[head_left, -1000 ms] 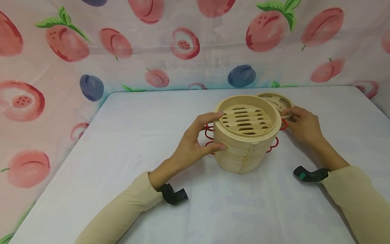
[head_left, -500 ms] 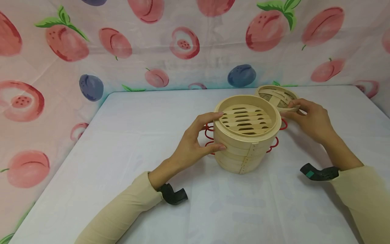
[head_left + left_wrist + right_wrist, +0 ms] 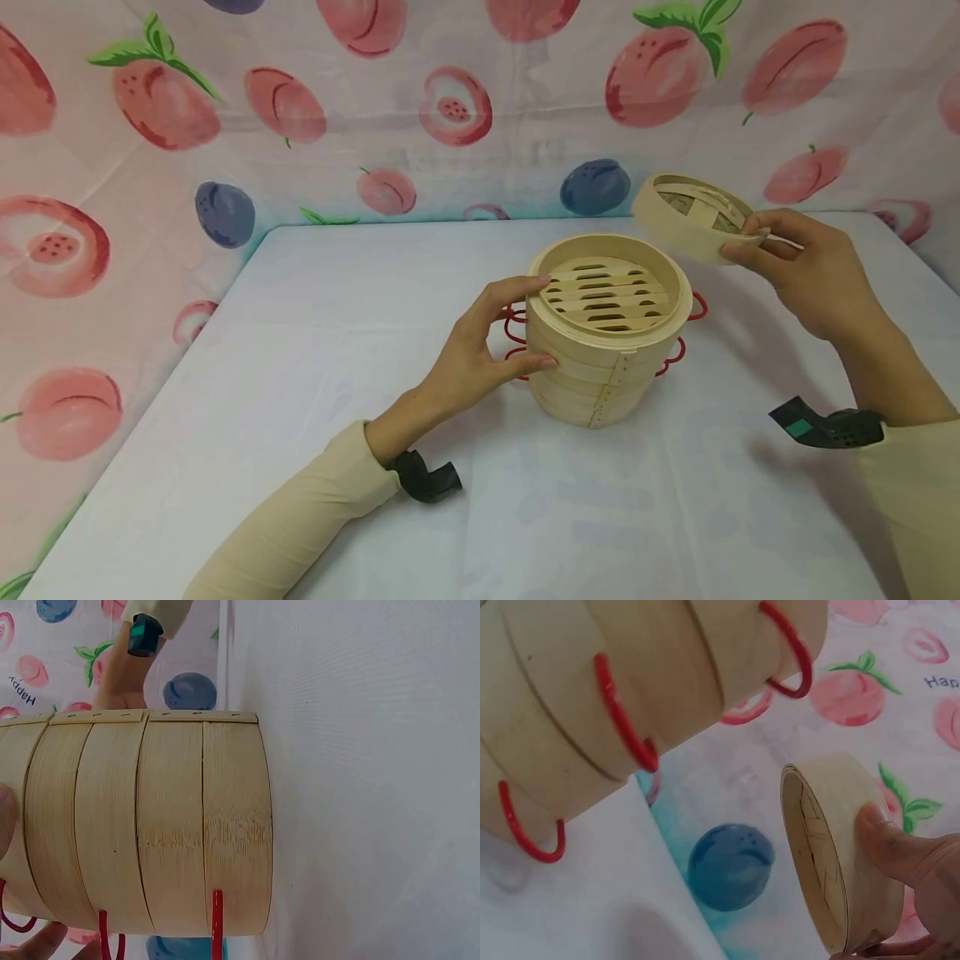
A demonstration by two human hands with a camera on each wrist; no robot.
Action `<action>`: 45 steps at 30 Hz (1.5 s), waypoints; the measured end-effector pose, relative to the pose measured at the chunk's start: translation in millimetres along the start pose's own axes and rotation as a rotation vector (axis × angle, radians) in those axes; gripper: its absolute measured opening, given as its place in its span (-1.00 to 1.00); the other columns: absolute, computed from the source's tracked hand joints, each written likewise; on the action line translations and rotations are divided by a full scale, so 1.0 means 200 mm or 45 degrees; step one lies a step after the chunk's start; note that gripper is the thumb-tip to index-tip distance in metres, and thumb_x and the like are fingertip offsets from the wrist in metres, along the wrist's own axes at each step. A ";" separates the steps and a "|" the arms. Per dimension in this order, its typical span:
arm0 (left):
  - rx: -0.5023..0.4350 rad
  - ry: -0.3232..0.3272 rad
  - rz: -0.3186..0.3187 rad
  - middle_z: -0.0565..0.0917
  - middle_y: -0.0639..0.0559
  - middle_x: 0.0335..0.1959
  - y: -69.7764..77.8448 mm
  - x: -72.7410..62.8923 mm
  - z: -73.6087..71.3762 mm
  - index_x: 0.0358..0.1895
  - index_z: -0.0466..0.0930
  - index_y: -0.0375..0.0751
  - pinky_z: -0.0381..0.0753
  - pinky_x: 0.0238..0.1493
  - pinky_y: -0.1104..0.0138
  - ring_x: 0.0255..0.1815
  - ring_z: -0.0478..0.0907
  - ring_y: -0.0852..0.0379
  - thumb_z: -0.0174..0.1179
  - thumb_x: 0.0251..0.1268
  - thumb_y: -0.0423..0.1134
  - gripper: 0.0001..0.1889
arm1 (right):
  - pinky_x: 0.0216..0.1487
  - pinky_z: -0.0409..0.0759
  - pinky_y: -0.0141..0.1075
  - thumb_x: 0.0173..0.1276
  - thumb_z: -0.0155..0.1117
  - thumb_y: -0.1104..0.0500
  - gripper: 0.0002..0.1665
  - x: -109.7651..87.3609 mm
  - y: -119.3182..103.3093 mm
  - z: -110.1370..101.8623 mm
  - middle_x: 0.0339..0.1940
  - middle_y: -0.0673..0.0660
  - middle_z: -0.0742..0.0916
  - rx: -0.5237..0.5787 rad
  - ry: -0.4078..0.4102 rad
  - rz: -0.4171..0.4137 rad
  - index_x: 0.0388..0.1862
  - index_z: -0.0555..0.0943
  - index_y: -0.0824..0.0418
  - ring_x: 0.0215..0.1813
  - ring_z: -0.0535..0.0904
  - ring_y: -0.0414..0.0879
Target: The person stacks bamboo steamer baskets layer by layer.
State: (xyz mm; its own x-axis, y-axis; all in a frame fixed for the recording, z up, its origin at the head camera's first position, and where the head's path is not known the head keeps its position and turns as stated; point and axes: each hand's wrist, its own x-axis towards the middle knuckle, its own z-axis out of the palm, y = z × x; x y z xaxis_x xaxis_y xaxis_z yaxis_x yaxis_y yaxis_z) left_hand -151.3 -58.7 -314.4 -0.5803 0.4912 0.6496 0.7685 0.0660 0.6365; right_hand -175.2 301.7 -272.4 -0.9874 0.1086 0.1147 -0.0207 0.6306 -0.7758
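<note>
Near the table's middle stands a round bamboo steamer [image 3: 573, 379] of stacked tiers, its slatted top tier uncovered. My left hand [image 3: 476, 350] grips its left side, thumb in front and fingers at the upper rim. In the left wrist view the stacked steamer [image 3: 172, 825] fills much of the picture, with only fingertips showing at the edge. Up and to the right, my right hand [image 3: 813, 271] pinches the steamer lid [image 3: 678, 233] by its rim. The lid [image 3: 866, 847] hangs tilted in the air, apart from the stack, its hollow inside visible in the right wrist view.
Red cord loops [image 3: 622, 716] stick out from both sides of the steamer. A white cloth [image 3: 360, 308] covers the table, with a fruit-printed curtain [image 3: 525, 108] behind and at the left. Black devices [image 3: 427, 479] sit at both wrists.
The right hand has lifted the lid from low behind the steamer, up and to the right, away from the stack. The left hand and the steamer have stayed in place.
</note>
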 end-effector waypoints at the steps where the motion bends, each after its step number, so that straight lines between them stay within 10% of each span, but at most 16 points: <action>1: 0.001 -0.001 -0.002 0.36 0.05 0.30 0.00 0.00 0.00 0.34 0.26 -0.13 0.46 0.08 0.16 0.27 0.32 0.09 0.51 -0.10 -0.39 -0.14 | 0.04 0.47 -0.49 0.29 0.29 -0.13 -0.64 0.00 -0.01 -0.01 0.25 0.06 0.38 0.015 0.008 0.003 -0.01 0.51 -0.04 0.32 0.39 0.06; 15: 0.002 -0.008 -0.009 0.34 0.04 0.32 -0.01 0.00 0.00 0.35 0.24 -0.13 0.46 0.10 0.16 0.28 0.31 0.09 0.49 -0.07 -0.40 -0.15 | -0.21 0.44 -0.70 0.26 0.38 0.16 -0.72 -0.10 -0.15 -0.03 0.06 0.04 0.44 0.190 0.073 -0.154 -0.07 0.55 0.07 -0.06 0.52 -0.45; 33: -0.039 0.007 -0.043 0.35 0.03 0.32 0.01 -0.01 0.01 0.36 0.23 -0.11 0.46 0.09 0.12 0.24 0.34 0.07 0.46 -0.04 -0.44 -0.16 | -0.16 0.46 -0.67 0.23 0.38 0.29 -0.71 -0.18 -0.25 -0.01 0.05 -0.01 0.54 0.096 0.003 -0.364 -0.07 0.55 0.19 0.16 0.49 -0.12; 45: -0.067 0.016 -0.118 0.30 0.09 0.35 0.02 -0.01 0.02 0.38 0.19 -0.05 0.47 0.10 0.11 0.22 0.35 0.07 0.45 -0.03 -0.45 -0.13 | -0.10 0.49 -0.61 0.22 0.33 0.43 -0.71 -0.20 -0.29 0.03 0.04 0.07 0.55 0.214 -0.068 -0.492 -0.09 0.52 0.30 0.11 0.50 -0.24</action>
State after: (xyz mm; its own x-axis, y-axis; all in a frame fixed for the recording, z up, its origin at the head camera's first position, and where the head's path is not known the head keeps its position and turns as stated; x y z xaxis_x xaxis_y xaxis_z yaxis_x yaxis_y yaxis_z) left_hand -146.0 -55.7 -315.0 -0.6520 0.4741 0.5917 0.6962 0.0652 0.7149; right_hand -134.6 256.7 -235.3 -0.9086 -0.1543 0.3882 -0.4122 0.4822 -0.7730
